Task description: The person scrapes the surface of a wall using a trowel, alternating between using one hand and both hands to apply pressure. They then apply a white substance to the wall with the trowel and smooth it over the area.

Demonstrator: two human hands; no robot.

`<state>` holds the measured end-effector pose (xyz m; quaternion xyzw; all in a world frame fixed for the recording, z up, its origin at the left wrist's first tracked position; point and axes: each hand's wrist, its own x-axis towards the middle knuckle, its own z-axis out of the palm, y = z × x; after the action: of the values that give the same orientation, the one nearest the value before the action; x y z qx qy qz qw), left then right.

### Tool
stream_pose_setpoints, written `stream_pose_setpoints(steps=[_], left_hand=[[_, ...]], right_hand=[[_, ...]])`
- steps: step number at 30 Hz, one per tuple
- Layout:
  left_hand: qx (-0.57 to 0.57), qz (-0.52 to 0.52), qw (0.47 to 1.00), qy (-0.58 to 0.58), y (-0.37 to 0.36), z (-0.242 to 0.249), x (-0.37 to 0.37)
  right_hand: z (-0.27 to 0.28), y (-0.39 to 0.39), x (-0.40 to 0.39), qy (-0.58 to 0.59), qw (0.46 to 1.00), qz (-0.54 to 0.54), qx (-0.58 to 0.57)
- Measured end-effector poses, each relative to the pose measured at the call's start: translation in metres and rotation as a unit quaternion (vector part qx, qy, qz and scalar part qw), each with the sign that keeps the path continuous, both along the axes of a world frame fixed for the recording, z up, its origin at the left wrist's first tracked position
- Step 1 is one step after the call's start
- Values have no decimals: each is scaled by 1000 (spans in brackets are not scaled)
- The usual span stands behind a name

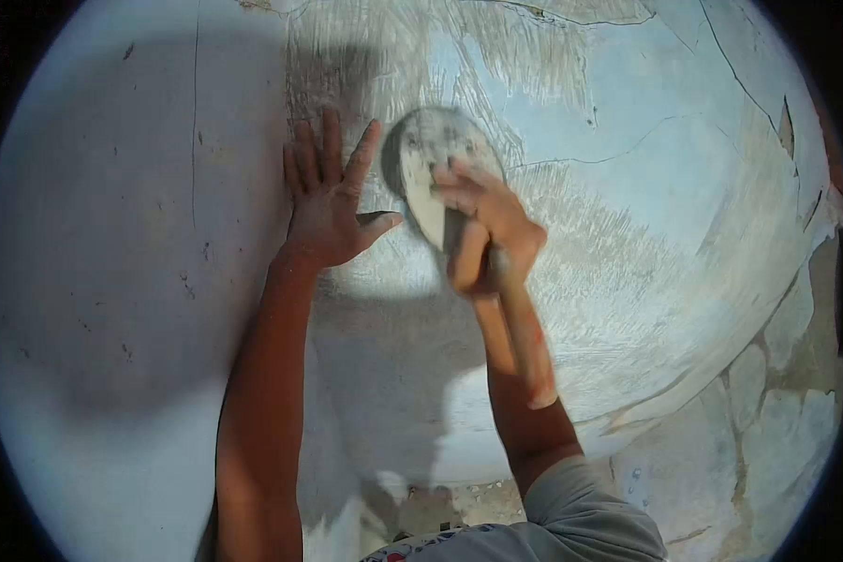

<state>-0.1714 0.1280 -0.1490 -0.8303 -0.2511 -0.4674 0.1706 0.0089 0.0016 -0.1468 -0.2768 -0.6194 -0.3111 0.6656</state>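
Note:
My left hand (330,211) lies flat on the pale blue-white wall (375,328), its fingers spread and pointing up. To its right, my right hand (496,234) grips an oval-bladed hand tool (429,201) with a short wooden handle. That blade is whitish with dark spots near its top, and it overlaps the scratched part of the wall. Some fingers rest over the blade's face, while the handle runs down along my forearm. Motion slightly blurs this hand and the blade. Where the blade's edge meets the wall is hidden.
Rough scrape marks (590,244) cover the middle of the wall, beside smoother blue paint (646,112). Thin cracks run across the upper right. Below the wall's curved lower edge, flat stone slabs (679,468) show at right, with rubble (482,506) near my body.

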Motion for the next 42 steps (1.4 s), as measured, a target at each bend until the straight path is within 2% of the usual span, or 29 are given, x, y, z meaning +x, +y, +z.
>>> stream_pose_setpoints(steps=[1,3,4,6,8,9,12,14,15,17,20,23,24,27,29,30,32,35,37,39,41,42], left_hand=[[10,-4,1000,-8,3,-2,1],[19,-4,1000,-12,4,-2,2],[17,0,1000,-11,3,-1,2],[8,5,1000,-8,0,-2,2],[4,7,1000,-6,-1,-1,0],[1,12,1000,-4,-2,0,0],[1,19,1000,-9,-1,0,2],[3,4,1000,-8,-5,-3,-1],[8,-3,1000,-11,-5,0,0],[21,-10,1000,-16,4,-3,2],[7,-1,1000,-8,-2,0,1],[14,-15,1000,-14,2,-6,0],[11,-15,1000,-15,0,-4,0],[11,-5,1000,-21,0,2,1],[6,1,1000,-10,-4,0,0],[0,16,1000,-1,-3,0,1],[-5,14,1000,2,-3,-2,1],[6,7,1000,-9,-1,0,3],[3,6,1000,-9,-3,-3,1],[-2,13,1000,2,-3,1,-1],[0,11,1000,-10,-2,2,1],[-2,11,1000,-9,-3,0,1]], right_hand=[[38,2,-1,-67,995,-58,48],[77,6,-8,-76,995,-41,50],[81,13,-8,-62,997,20,52],[57,9,-6,-51,998,-9,40],[10,-10,-4,-62,997,-41,-2],[-21,-16,-3,-51,998,-17,-22],[-62,-6,-9,133,973,170,-76],[-22,2,-12,95,988,120,-11],[25,-3,-10,-84,990,-95,59],[77,9,-14,-63,993,-69,72],[87,30,-8,-41,997,-12,61],[14,1,-6,-10,999,-33,-30],[-28,-3,-4,22,999,0,-42],[-60,5,2,92,987,106,-75],[-36,-3,-5,26,999,25,-28],[16,-3,-7,-76,992,-92,37],[72,14,-10,-74,984,-126,98],[92,10,-16,-69,989,-100,83],[50,-5,-10,-39,996,-74,21],[-22,-4,-2,20,999,-16,-23],[-52,-27,3,-76,993,-67,-66],[-55,-15,6,-50,996,-43,-54]])
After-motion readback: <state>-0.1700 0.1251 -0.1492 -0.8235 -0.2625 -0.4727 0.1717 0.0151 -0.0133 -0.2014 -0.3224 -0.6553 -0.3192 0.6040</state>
